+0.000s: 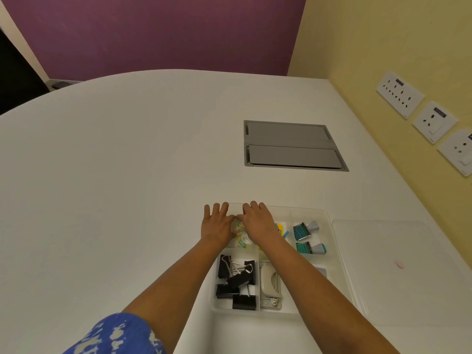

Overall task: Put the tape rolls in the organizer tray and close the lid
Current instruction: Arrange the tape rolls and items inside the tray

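The organizer tray (pixel 329 218), a clear compartmented plastic box, sits on the white table (pixel 127 175) in the lower centre-right of the frame. Both hands are at its upper-left compartment.

The left hand (pixel 217 226) lies palm down at the tray's upper-left corner with its fingers (pixel 215 209) spread wide and extended past the far rim. The right hand (pixel 258 221) lies just beside it, fingers loosely extended and close together; thumb tips of both hands meet or nearly meet. Whether either hand grips anything cannot be determined.

The tape rolls (pixel 241 238), pale with coloured patterns, are partly visible beneath and between the two hands, inside the upper-left compartment.

Other compartments contain:
- black binder clips (pixel 236 279), lower left;
- a pale stapler-like item (pixel 268 279), lower centre;
- two teal stamps (pixel 305 238), upper right.

The clear lid (pixel 396 272) lies flat on the table, just to the right of the tray. A grey cable hatch (pixel 293 145) is set into the table in the upper centre-right.
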The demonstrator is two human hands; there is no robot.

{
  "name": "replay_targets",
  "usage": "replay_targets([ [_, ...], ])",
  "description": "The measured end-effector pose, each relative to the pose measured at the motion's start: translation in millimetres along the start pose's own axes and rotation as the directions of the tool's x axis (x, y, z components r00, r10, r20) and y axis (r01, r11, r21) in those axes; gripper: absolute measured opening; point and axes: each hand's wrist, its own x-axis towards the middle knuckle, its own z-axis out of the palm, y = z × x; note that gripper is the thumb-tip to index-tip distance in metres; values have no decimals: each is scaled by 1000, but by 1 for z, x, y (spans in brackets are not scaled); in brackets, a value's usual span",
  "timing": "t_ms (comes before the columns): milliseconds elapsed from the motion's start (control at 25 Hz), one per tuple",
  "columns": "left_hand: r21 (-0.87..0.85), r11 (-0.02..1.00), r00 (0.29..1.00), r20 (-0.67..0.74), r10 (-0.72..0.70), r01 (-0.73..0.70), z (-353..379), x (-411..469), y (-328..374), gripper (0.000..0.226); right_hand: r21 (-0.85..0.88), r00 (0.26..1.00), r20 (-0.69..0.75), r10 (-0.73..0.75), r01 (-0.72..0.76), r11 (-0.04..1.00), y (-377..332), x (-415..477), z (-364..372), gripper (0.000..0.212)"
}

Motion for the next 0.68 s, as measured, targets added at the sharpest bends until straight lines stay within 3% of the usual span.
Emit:
replay_targets([
  [160,-17,1000,1000,-14,-1,0,4,1,1,42,-27,1000,8,-26,26,999,3,-1,1,41],
  [680,-13,997,997,0,-73,73,4,6,12,48,-29,998,0,-62,62,998,5,-5,2,34],
])
